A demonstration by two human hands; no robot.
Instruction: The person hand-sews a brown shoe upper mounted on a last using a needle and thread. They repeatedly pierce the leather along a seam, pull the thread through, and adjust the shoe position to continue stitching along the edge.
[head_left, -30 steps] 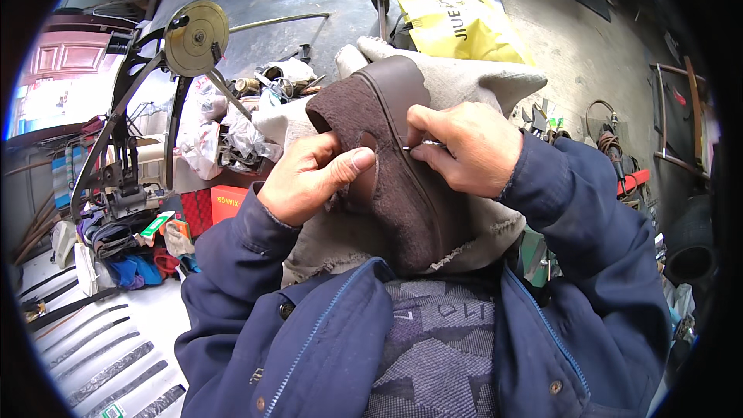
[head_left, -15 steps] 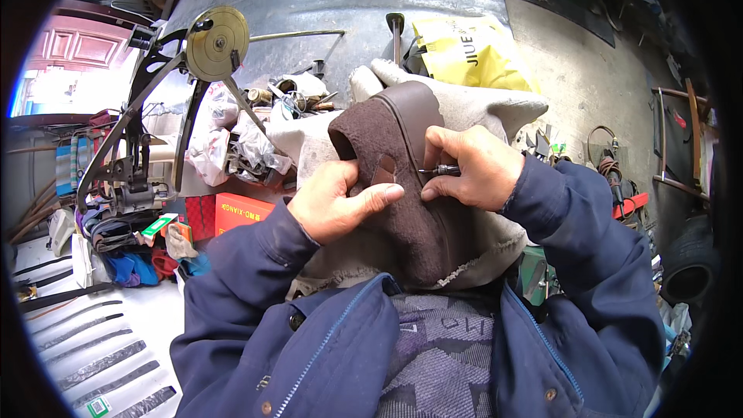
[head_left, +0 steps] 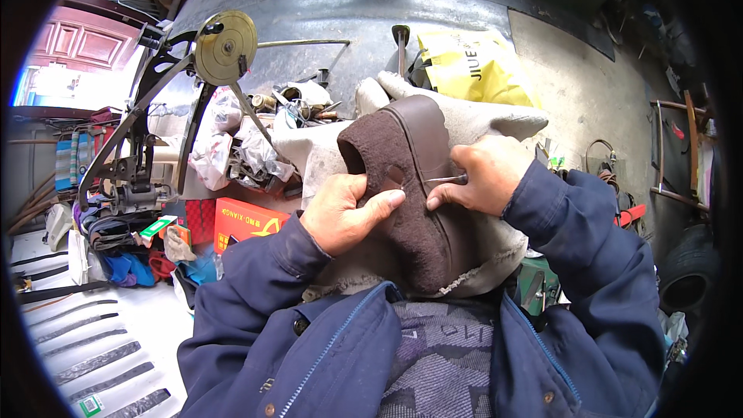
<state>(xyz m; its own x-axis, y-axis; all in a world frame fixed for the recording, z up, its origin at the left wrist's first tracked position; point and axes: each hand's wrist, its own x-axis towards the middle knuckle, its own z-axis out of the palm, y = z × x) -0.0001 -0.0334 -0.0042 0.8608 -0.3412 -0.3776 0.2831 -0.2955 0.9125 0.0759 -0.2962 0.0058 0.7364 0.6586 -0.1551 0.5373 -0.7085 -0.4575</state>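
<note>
A dark brown fuzzy shoe (head_left: 379, 139) lies tilted across my lap, its smooth brown sole (head_left: 426, 133) facing right. My left hand (head_left: 337, 215) grips the shoe at its opening, thumb on the fuzzy upper and fingers out of sight inside or behind it. Closed round a thin awl-like tool (head_left: 447, 179) is my right hand (head_left: 492, 176). The tool's metal shaft points left and its tip meets the shoe near the seam between upper and sole; whether it pierces I cannot tell. Pale cloth (head_left: 495, 118) covers my lap beneath the shoe.
A hand-cranked sewing machine (head_left: 147, 108) with a brass-coloured wheel stands at the left. Tools and plastic bags (head_left: 224, 151) lie beside it, near a red box (head_left: 246, 220). Beyond the cloth is a yellow bag (head_left: 476, 66). A tyre (head_left: 685, 279) rests at the right.
In my right hand the tool has turned, so more of its shaft shows and its dark handle less. The shoe and both hands appear slightly lower and further right in the picture.
</note>
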